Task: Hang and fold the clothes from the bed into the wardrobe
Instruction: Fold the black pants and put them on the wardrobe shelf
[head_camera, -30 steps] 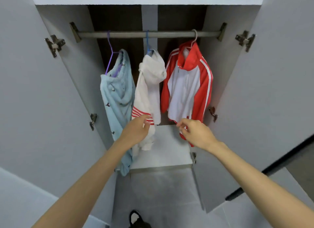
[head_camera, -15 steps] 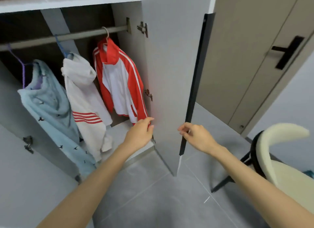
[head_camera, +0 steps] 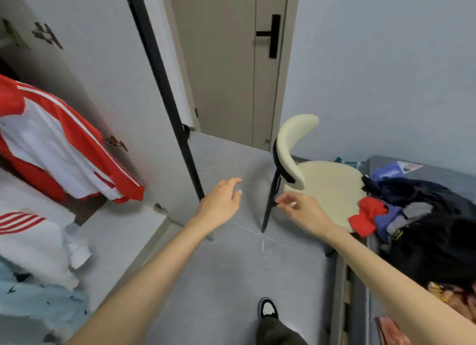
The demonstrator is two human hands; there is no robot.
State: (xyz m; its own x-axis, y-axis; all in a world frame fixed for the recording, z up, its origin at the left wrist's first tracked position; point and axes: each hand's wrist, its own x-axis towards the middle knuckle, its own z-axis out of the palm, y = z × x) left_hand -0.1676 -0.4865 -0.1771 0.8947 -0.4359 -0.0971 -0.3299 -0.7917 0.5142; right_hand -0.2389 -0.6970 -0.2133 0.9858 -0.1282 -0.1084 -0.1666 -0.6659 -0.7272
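both my hands empty, i reckon free for the next grab, left hand [head_camera: 221, 205] spread loose, right hand [head_camera: 302, 211] half curled on nothing, aimed toward the clothes pile [head_camera: 422, 216] heaped on the bed [head_camera: 443, 169] past the chair [head_camera: 324, 180], red jacket [head_camera: 64, 144] already hanging in the wardrobe [head_camera: 108, 223] at my left.

At left, wardrobe [head_camera: 103, 87] holding red-and-white jacket [head_camera: 59, 144], striped white top [head_camera: 33, 239] and pale blue garment [head_camera: 38, 306]. Centre: left hand [head_camera: 221, 203] and right hand [head_camera: 302, 212] outstretched over grey floor [head_camera: 219, 293], both empty. At right, cream chair [head_camera: 327, 182] beside clothes pile [head_camera: 425, 216] on bed [head_camera: 438, 169].
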